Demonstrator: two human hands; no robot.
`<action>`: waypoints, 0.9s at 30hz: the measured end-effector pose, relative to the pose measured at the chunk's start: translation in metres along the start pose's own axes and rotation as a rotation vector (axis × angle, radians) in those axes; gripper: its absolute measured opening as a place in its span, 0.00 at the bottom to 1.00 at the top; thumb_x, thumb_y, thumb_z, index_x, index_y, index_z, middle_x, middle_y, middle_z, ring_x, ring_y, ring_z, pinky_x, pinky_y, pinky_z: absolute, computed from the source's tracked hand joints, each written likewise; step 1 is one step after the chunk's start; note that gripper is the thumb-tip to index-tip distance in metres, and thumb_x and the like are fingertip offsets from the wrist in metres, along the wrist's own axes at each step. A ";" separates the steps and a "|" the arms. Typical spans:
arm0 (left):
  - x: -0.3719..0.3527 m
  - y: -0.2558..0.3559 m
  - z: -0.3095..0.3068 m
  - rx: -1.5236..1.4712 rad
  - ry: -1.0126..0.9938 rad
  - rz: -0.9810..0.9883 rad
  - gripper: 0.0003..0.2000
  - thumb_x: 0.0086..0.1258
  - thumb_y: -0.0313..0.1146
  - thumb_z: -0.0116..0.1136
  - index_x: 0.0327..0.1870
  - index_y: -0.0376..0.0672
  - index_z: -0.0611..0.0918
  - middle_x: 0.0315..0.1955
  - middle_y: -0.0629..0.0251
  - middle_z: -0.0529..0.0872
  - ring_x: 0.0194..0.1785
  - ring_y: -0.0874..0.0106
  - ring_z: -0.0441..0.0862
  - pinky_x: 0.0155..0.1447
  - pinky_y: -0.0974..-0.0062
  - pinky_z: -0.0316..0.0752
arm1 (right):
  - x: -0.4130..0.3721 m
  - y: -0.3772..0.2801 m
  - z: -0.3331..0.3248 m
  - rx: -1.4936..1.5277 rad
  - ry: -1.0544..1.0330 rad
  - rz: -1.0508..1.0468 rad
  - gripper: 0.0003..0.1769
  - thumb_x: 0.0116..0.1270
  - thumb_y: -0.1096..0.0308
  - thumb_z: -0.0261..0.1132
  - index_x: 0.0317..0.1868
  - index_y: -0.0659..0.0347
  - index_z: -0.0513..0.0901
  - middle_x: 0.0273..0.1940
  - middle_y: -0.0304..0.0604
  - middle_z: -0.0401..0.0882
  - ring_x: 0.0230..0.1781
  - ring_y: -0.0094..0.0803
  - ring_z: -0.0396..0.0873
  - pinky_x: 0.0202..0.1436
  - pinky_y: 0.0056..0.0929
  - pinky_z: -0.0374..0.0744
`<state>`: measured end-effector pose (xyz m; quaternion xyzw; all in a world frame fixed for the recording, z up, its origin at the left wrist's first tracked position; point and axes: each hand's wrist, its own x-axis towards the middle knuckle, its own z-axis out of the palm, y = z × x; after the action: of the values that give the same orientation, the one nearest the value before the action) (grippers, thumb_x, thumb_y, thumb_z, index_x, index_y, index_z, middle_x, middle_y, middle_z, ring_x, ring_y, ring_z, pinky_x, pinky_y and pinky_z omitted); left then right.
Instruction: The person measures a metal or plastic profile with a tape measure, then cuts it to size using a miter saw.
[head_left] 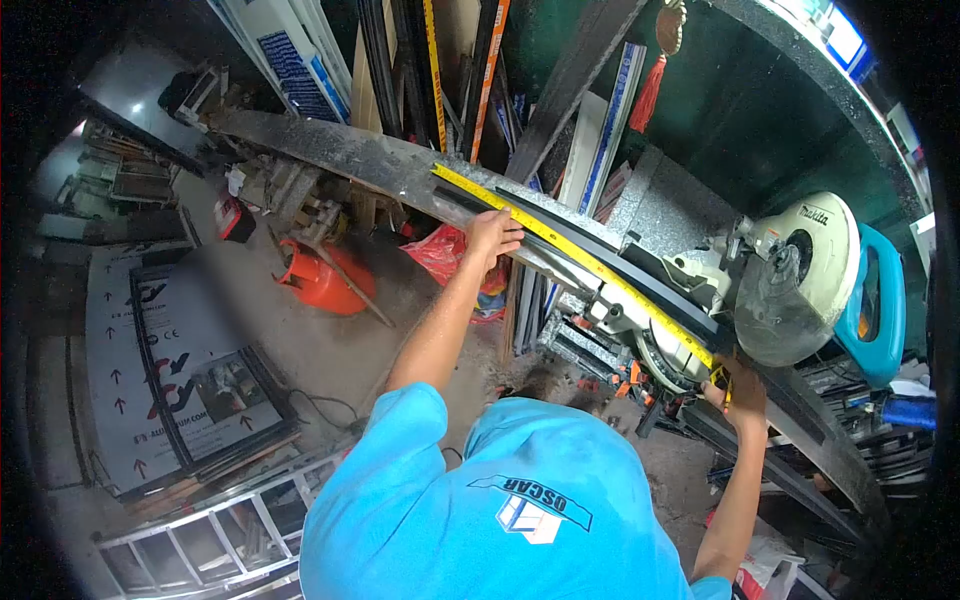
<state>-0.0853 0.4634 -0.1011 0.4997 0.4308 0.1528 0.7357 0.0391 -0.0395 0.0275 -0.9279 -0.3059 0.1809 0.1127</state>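
Note:
A yellow tape measure is pulled out along a dark metal profile, which lies lengthwise on the bench and across the mitre saw's base. My left hand is closed at the profile's near edge, its fingertips by the tape blade; exactly how it grips is partly hidden. At the other end, my right hand is closed around the tape measure's case, most of which its fingers cover. Close beyond the right hand stands the mitre saw, with a cream blade guard and a teal handle.
A long narrow bench curves across the view. Upright profiles lean behind it. On the floor are a red gas cylinder and a red plastic bag. A ladder and printed panels lie at left.

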 end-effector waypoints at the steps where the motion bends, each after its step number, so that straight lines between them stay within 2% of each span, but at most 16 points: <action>1: -0.001 0.001 0.002 -0.003 0.001 -0.001 0.19 0.81 0.43 0.55 0.58 0.34 0.79 0.46 0.53 0.88 0.45 0.62 0.90 0.44 0.65 0.88 | 0.002 -0.002 -0.002 -0.017 -0.002 0.023 0.34 0.55 0.48 0.74 0.62 0.52 0.84 0.54 0.55 0.85 0.55 0.56 0.83 0.58 0.49 0.80; 5: 0.001 -0.002 0.006 0.029 -0.007 0.003 0.19 0.81 0.43 0.56 0.55 0.34 0.81 0.43 0.55 0.89 0.41 0.64 0.90 0.41 0.67 0.88 | 0.007 0.008 0.001 -0.045 0.045 -0.001 0.33 0.58 0.45 0.73 0.62 0.51 0.84 0.52 0.54 0.86 0.53 0.56 0.84 0.57 0.50 0.81; 7: 0.004 -0.005 0.004 0.036 -0.011 0.007 0.18 0.81 0.44 0.57 0.54 0.34 0.81 0.42 0.55 0.90 0.40 0.64 0.90 0.40 0.67 0.88 | 0.012 0.017 0.009 -0.096 0.089 -0.069 0.32 0.61 0.41 0.71 0.61 0.49 0.84 0.50 0.54 0.87 0.51 0.55 0.85 0.55 0.50 0.82; 8: 0.006 -0.007 0.004 0.062 0.013 0.025 0.19 0.80 0.44 0.57 0.53 0.34 0.82 0.40 0.56 0.90 0.39 0.65 0.90 0.40 0.68 0.89 | 0.014 0.030 0.021 -0.132 0.199 -0.166 0.31 0.64 0.38 0.68 0.60 0.48 0.85 0.48 0.53 0.87 0.49 0.55 0.86 0.53 0.51 0.83; 11: 0.005 -0.006 -0.001 0.171 0.067 0.073 0.18 0.76 0.47 0.62 0.47 0.36 0.85 0.35 0.57 0.90 0.37 0.64 0.90 0.38 0.65 0.86 | 0.016 0.024 0.018 -0.054 0.181 -0.111 0.29 0.59 0.45 0.72 0.56 0.53 0.84 0.45 0.53 0.86 0.49 0.54 0.84 0.52 0.50 0.81; 12: 0.001 -0.004 -0.001 0.532 0.256 0.265 0.18 0.74 0.47 0.65 0.44 0.37 0.85 0.33 0.58 0.90 0.34 0.61 0.89 0.37 0.60 0.83 | 0.017 0.025 0.019 -0.113 0.189 -0.106 0.31 0.60 0.40 0.71 0.58 0.51 0.85 0.45 0.53 0.86 0.48 0.55 0.85 0.53 0.50 0.81; 13: -0.003 -0.005 0.006 0.887 0.426 0.469 0.18 0.72 0.48 0.67 0.41 0.39 0.86 0.31 0.59 0.89 0.32 0.58 0.88 0.37 0.56 0.80 | 0.018 0.034 0.025 -0.088 0.251 -0.127 0.32 0.60 0.42 0.72 0.61 0.48 0.84 0.44 0.52 0.87 0.48 0.54 0.85 0.53 0.49 0.81; 14: -0.019 0.001 0.021 0.848 0.345 0.475 0.16 0.69 0.47 0.70 0.39 0.40 0.86 0.31 0.60 0.89 0.35 0.56 0.86 0.40 0.55 0.77 | 0.016 0.024 0.017 0.007 0.217 -0.079 0.32 0.61 0.43 0.72 0.63 0.46 0.83 0.43 0.50 0.87 0.47 0.53 0.86 0.53 0.49 0.82; 15: -0.037 0.009 0.035 0.808 0.261 0.473 0.15 0.65 0.45 0.73 0.38 0.42 0.86 0.32 0.61 0.88 0.37 0.54 0.85 0.44 0.54 0.75 | 0.022 0.049 0.034 -0.209 0.217 -0.051 0.31 0.62 0.46 0.73 0.64 0.47 0.83 0.42 0.50 0.87 0.45 0.51 0.86 0.52 0.49 0.81; 17: -0.049 0.008 0.057 1.022 -0.001 1.036 0.14 0.60 0.42 0.76 0.41 0.45 0.87 0.39 0.63 0.86 0.50 0.56 0.81 0.56 0.57 0.73 | 0.026 0.050 0.032 -0.147 0.258 -0.075 0.32 0.61 0.47 0.73 0.61 0.54 0.82 0.38 0.51 0.87 0.41 0.52 0.86 0.48 0.49 0.81; 18: -0.056 0.007 0.070 1.092 -0.113 1.090 0.20 0.54 0.39 0.78 0.48 0.49 0.86 0.48 0.63 0.84 0.60 0.58 0.75 0.65 0.56 0.67 | 0.028 0.051 0.030 -0.122 0.270 -0.109 0.28 0.61 0.43 0.71 0.47 0.61 0.85 0.39 0.55 0.87 0.41 0.55 0.86 0.46 0.51 0.83; 19: -0.065 0.012 0.081 1.198 -0.238 1.090 0.26 0.54 0.38 0.78 0.56 0.49 0.84 0.52 0.63 0.83 0.63 0.58 0.74 0.70 0.46 0.63 | 0.027 0.040 0.023 -0.093 0.337 -0.125 0.23 0.61 0.46 0.71 0.40 0.60 0.87 0.31 0.51 0.87 0.38 0.53 0.87 0.43 0.51 0.83; 20: -0.066 0.008 0.089 1.303 -0.269 1.101 0.27 0.55 0.37 0.77 0.58 0.50 0.83 0.53 0.64 0.83 0.63 0.58 0.75 0.70 0.41 0.63 | 0.027 0.038 0.024 -0.038 0.520 -0.235 0.21 0.60 0.49 0.72 0.40 0.59 0.87 0.32 0.50 0.87 0.37 0.51 0.87 0.42 0.50 0.83; 21: -0.065 0.007 0.096 1.409 -0.291 1.115 0.27 0.55 0.37 0.77 0.59 0.50 0.82 0.54 0.64 0.83 0.63 0.58 0.77 0.70 0.37 0.64 | 0.028 0.031 0.015 -0.008 0.246 -0.039 0.26 0.57 0.49 0.73 0.48 0.60 0.86 0.37 0.51 0.88 0.38 0.50 0.88 0.45 0.48 0.84; 23: -0.052 0.006 0.102 1.551 -0.328 1.005 0.27 0.57 0.35 0.76 0.60 0.53 0.82 0.53 0.66 0.83 0.64 0.59 0.77 0.72 0.31 0.60 | 0.039 0.053 0.033 0.077 0.246 0.006 0.31 0.56 0.47 0.74 0.54 0.60 0.84 0.43 0.52 0.88 0.43 0.50 0.88 0.51 0.46 0.84; 27: -0.032 0.015 0.100 1.602 -0.389 1.025 0.17 0.59 0.32 0.74 0.50 0.49 0.86 0.46 0.66 0.86 0.57 0.59 0.83 0.69 0.37 0.63 | 0.043 0.049 0.028 0.031 0.156 0.057 0.34 0.56 0.44 0.73 0.56 0.60 0.84 0.45 0.54 0.88 0.49 0.50 0.87 0.57 0.46 0.82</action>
<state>-0.0221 0.3889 -0.0596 0.9963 0.0081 0.0309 0.0797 0.0856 -0.0493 -0.0246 -0.9456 -0.2670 0.1160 0.1454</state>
